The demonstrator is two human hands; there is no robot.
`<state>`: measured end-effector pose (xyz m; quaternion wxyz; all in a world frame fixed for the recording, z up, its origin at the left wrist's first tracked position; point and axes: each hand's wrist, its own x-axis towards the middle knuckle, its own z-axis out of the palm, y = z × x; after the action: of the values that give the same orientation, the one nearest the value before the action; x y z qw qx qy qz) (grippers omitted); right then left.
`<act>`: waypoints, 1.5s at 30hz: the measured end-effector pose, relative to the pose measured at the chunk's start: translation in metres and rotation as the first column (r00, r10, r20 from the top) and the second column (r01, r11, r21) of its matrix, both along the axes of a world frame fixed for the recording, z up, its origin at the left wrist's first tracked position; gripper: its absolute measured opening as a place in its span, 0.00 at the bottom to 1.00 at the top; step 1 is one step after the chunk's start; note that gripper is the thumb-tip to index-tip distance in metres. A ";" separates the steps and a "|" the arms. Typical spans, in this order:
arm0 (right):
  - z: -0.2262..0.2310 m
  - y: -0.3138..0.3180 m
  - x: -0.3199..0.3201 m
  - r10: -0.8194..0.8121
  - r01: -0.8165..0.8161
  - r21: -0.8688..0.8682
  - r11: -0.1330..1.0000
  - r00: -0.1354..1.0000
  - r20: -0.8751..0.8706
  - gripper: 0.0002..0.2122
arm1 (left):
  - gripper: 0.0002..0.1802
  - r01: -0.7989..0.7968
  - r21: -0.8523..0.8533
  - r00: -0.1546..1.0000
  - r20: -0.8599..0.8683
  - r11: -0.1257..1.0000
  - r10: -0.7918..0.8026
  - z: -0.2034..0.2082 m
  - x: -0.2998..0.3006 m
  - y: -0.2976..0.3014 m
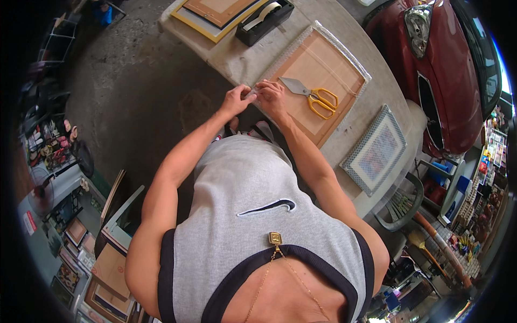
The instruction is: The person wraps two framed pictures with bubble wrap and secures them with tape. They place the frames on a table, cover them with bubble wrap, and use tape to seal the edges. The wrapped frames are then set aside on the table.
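Note:
At the table's near edge my left hand (236, 102) and my right hand (272, 97) meet, fingers pinched together. Between their fingertips shows a small bit of clear plastic (252, 93); whether it is tape or wrap I cannot tell. Just beyond them a picture frame (309, 60) lies with its brown back up, clear plastic wrap around its edges. On that back rest scissors (315, 98) with yellow handles, blades pointing toward my right hand. Farther off stands a black tape dispenser (265, 22) with a roll in it.
The pale table (215, 54) also carries stacked frames (218, 19) at the far left and a wrapped patterned frame (375, 149) on the right. A red car (449, 70) stands close behind the table. A dark chair (401, 207) is at the right, more frames (110, 269) lower left.

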<state>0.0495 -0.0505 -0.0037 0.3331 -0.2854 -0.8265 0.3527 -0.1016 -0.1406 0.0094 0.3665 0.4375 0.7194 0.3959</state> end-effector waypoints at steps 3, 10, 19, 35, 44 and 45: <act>0.001 0.000 -0.001 -0.005 0.005 0.004 1.000 1.000 -0.001 0.05 | 0.12 -0.132 0.100 0.970 -0.193 0.986 0.149 -0.013 0.020 0.001; 0.006 -0.003 0.001 -0.005 0.005 -0.044 0.999 1.000 -0.001 0.03 | 0.13 -0.326 0.030 0.939 -0.101 0.945 0.328 -0.015 0.028 0.008; 0.017 -0.022 0.035 0.146 -0.148 -0.084 0.985 0.989 -0.037 0.03 | 0.13 -0.284 -0.220 0.953 0.040 0.933 0.299 -0.004 0.056 -0.020; 0.065 0.133 -0.155 -0.405 0.197 -0.958 0.208 0.909 0.099 0.21 | 0.10 -0.189 -0.404 0.850 0.388 0.895 0.355 -0.014 0.038 -0.011; 0.023 0.106 -0.173 -0.660 -0.049 -0.944 0.327 0.703 -0.265 0.14 | 0.10 -0.136 -0.435 0.760 0.531 0.890 0.375 -0.018 0.031 -0.011; 0.017 0.097 -0.175 -0.618 0.107 -0.901 0.421 0.761 -0.198 0.14 | 0.10 -0.130 -0.444 0.754 0.536 0.887 0.379 -0.018 0.030 -0.010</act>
<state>-0.1260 0.0464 0.0132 0.4234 -0.4861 -0.3383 0.6855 -0.0716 -0.1508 -0.0088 0.5970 0.1025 0.6786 0.4154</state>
